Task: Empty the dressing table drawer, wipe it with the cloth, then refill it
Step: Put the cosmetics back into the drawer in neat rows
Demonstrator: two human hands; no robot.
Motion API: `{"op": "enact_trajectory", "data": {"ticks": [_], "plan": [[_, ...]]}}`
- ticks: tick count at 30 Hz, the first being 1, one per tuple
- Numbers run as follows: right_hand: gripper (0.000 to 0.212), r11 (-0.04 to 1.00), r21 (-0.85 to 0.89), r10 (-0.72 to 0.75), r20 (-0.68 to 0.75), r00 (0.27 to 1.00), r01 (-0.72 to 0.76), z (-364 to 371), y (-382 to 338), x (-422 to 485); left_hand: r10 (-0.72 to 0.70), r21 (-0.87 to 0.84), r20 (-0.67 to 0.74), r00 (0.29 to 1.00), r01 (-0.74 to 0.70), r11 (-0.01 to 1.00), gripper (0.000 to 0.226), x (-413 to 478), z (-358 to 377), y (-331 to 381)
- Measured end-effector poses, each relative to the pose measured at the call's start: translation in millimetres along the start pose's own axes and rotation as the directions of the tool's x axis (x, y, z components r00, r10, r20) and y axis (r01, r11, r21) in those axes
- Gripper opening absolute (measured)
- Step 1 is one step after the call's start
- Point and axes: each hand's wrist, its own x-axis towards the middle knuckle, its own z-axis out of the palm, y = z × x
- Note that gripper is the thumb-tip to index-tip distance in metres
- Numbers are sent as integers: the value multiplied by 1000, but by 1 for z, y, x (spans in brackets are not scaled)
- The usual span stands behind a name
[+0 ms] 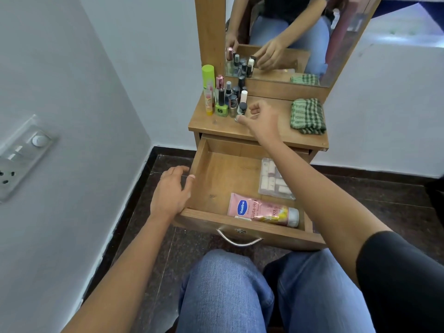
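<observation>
Right now the drawer [225, 179] stands pulled well out from under the worktop [216, 124]. Two things lie in it: a pink Vaseline tube [262, 210] against the front wall and a clear packet [274, 179] at the right side. The left hand [170, 193] holds the drawer's left wall near the front corner, with its grip closed loosely over the rim, thumb inside and fingers outside. The right hand [262, 118] reaches over the worktop. Its fingers are curled and its thumb tip is just beside a small dark-capped bottle [242, 108]; I cannot tell whether that grip is on the bottle or off it. A cluster of bottles [228, 97] stands upright on the left of the worktop. The folded green checked cloth [308, 116] lies on the right, below the mirror [300, 32].
</observation>
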Motion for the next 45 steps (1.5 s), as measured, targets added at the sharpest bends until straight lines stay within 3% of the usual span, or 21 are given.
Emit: {"op": "enact_trajectory", "data": {"ticks": [8,12,14,17,19,22,25,35,45], "plan": [[27,1000,1,24,-112,993,-24,30,2,5,3,4,13,1000,-3,1000,33,0,1,0],[17,991,94,-77,-168,983,94,24,-2,-15,-8,2,19,1000,8,1000,33,1,1,0],[14,964,162,-197,-110,974,213,24,0,-38,-5,-2,12,1000,5,1000,33,1,1,-1],[16,960,78,-278,147,949,270,37,13,-65,3,0,7,1000,-3,1000,33,1,2,-2],[19,973,-22,-218,252,943,231,54,25,-71,6,6,9,1000,-6,1000,34,1,2,-2],[22,991,-59,-101,260,960,120,78,37,-71,2,7,8,1000,-2,1000,35,1,2,-2],[26,990,-99,-77,251,965,105,98,42,-68,17,-4,8,1000,-17,1000,33,2,3,-3],[24,996,-32,91,103,991,-88,137,54,-60,42,-5,-2,999,-42,999,33,5,9,-9],[13,954,111,278,9,961,-277,151,50,-55,48,9,-8,999,-48,999,33,5,11,-11]]}}
